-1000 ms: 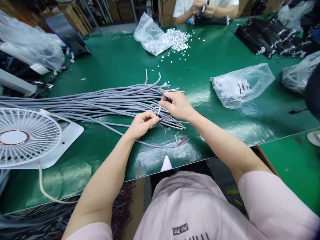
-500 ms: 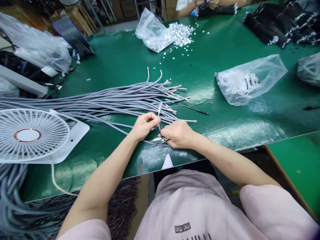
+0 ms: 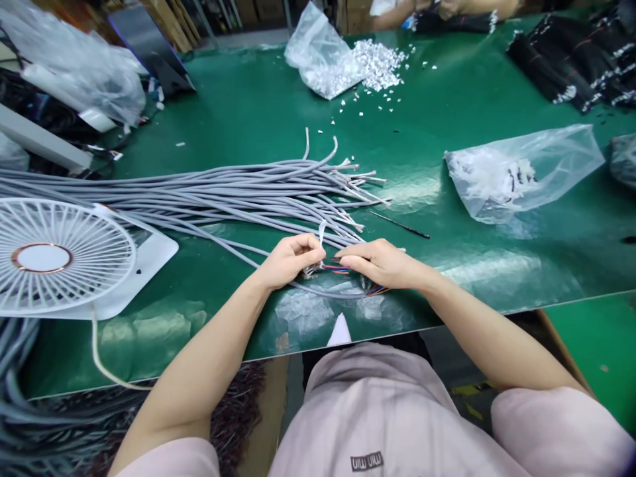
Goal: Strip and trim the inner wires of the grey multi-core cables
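Observation:
My left hand [image 3: 293, 260] is closed in a pinch on the stripped end of a grey cable; a white strip [image 3: 322, 232] sticks up from between its fingertips. Thin coloured wires [image 3: 338, 269], red, blue and orange among them, run from that grip toward the right. My right hand [image 3: 380, 263] is closed over these wires, its thumb and forefinger pressed together. Just behind both hands lies a bundle of grey cables [image 3: 209, 192] with frayed white ends. A thin dark-handled tool [image 3: 405, 226] rests on the table beyond my right hand.
A white fan [image 3: 64, 258] stands at the left. Further back lie a plastic bag [image 3: 320, 56] and spilled small white parts [image 3: 380, 64]. Another bag of white parts [image 3: 501, 179] is at the right. Black cable bundles [image 3: 576, 56] and another person's hands [image 3: 450, 8] are at the far side.
My right hand has shifted right and its fingers now point left along the coloured wires, which lie more stretched out between the hands. The whole view has shifted slightly.

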Motion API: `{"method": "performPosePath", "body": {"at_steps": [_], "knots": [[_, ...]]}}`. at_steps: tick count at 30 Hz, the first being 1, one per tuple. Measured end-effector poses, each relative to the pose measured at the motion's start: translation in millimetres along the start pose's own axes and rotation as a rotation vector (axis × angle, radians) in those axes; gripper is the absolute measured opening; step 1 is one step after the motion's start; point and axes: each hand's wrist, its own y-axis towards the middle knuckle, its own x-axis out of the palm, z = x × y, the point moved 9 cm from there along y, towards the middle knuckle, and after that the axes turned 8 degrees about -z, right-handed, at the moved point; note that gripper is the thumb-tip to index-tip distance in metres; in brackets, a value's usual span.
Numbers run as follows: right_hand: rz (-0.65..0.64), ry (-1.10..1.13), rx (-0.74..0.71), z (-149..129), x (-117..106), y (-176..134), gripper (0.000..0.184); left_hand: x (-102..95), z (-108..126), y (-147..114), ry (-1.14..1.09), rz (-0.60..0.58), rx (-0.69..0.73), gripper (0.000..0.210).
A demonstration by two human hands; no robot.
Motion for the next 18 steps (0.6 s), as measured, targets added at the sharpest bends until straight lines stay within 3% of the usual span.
{"method": "performPosePath", "body": {"at_steps": [7, 18], "knots": [[-0.111, -0.120, 0.053, 1, 4, 8, 0.037, 0.1, 2, -1, -0.005, -0.017, -0.015, 0.033], [-0.184, -0.121, -0.020, -14, 12, 20, 0.036, 5.4, 4, 0, 0.013, -0.050, 0.015, 0.033]]}}
